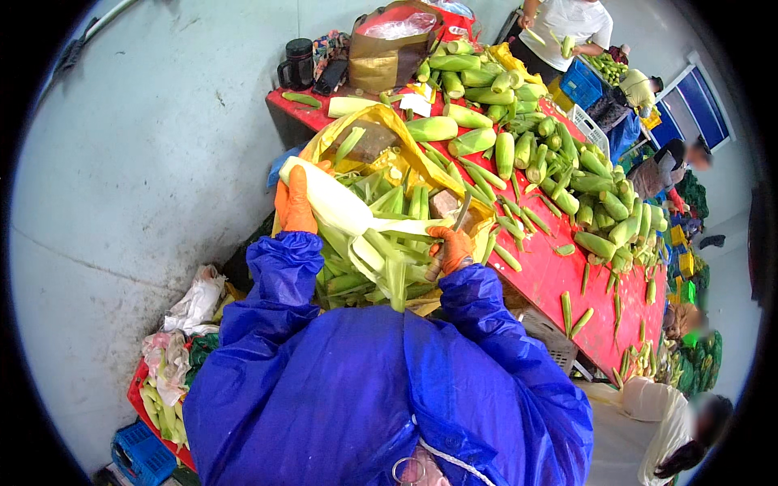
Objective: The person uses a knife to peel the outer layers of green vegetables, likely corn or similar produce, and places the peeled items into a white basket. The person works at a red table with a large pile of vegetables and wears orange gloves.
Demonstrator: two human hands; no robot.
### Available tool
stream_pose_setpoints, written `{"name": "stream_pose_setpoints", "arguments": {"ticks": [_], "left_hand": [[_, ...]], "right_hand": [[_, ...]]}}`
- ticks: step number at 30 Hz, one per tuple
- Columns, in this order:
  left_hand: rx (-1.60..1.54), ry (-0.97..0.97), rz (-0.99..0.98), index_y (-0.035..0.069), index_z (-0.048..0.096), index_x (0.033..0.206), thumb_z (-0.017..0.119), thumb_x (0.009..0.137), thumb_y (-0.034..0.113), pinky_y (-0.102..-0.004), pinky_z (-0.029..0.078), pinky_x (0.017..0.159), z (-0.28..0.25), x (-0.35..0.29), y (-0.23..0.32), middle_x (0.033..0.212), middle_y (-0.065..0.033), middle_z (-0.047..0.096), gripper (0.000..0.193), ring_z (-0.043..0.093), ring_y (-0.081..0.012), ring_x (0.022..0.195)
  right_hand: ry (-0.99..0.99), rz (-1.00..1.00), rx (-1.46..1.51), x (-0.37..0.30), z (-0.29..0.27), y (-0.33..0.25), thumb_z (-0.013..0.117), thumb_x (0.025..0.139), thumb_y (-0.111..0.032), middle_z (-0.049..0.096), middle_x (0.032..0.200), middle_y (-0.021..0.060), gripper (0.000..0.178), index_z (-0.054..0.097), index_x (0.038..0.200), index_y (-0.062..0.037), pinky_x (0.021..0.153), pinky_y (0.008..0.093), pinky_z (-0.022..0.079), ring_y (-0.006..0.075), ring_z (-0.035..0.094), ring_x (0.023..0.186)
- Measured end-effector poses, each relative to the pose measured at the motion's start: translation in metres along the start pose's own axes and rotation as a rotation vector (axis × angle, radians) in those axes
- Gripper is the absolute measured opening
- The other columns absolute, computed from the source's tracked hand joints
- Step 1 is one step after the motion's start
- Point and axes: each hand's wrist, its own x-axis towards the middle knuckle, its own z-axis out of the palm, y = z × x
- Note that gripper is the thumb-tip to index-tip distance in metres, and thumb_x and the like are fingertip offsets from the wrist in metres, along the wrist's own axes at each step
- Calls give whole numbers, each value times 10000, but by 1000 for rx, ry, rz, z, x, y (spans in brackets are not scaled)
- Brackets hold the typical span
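Observation:
In my left hand (297, 202), which wears an orange glove, a pale, mostly peeled ear of corn (328, 197) lies tilted, its fat end up and to the left. My right hand (454, 249), also in an orange glove, is closed on a strip of husk (401, 228) still joined to the ear's lower end. A narrow, dark knife-like blade (463, 212) sticks up from the same hand. Other loose husk leaves (393, 279) hang down from the ear. Below both hands an open yellow sack (413, 154) holds many green husks.
A red table (559, 279) carries a large heap of unpeeled corn (596, 190) on my right. At its far end stand a black flask (298, 65) and a brown bag (385, 61). Co-workers stand beyond; one person (685, 429) is close at lower right. A wall (138, 162) rises on the left.

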Motion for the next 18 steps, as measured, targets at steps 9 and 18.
{"name": "stream_pose_setpoints", "arguments": {"ticks": [9,18], "left_hand": [[345,-362,94,29,458,1363,451,992,426,-275,480,833,39,1,14,1102,-83,629,543,595,-138,934],[6,-506,-318,62,403,1419,546,939,391,-371,370,1025,44,-10,-19,1366,-106,482,599,461,-188,1223]], "right_hand": [[-175,-787,-528,-47,51,-95,789,734,-394,601,1239,197,827,439,1377,-9,948,313,455,241,585,1136],[-439,-278,-339,-59,63,-96,761,749,-411,637,744,48,524,643,1071,-15,459,261,429,99,549,546]]}}
